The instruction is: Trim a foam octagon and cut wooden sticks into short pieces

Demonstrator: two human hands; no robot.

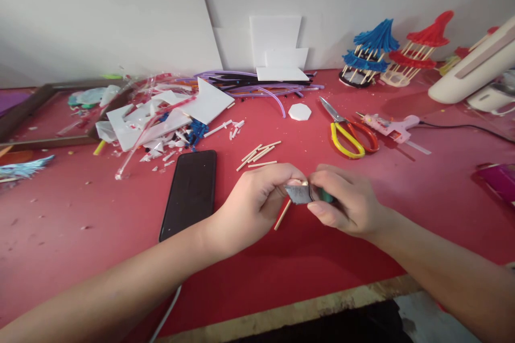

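My right hand [350, 198] is closed around a utility knife [298, 194]. Its grey, slanted blade points left, and a bit of green handle shows between my fingers. Close against the blade, my left hand [257, 198] has its fingers pinched on a thin wooden stick [282, 215]. The lower part of that stick slants down below the blade; its middle is hidden behind the blade and fingers. Just beyond my left hand, several short wooden sticks [261, 154] lie loose on the red table [241, 273].
A black phone [189, 193] lies left of my left hand. Scissors [348, 131] and a pink glue gun [392, 126] lie at right. White foam scraps [173, 118] cover the back left. A white octagon [300, 112], a blue-roofed model [368, 56] and a red-roofed model [418, 51] stand farther back.
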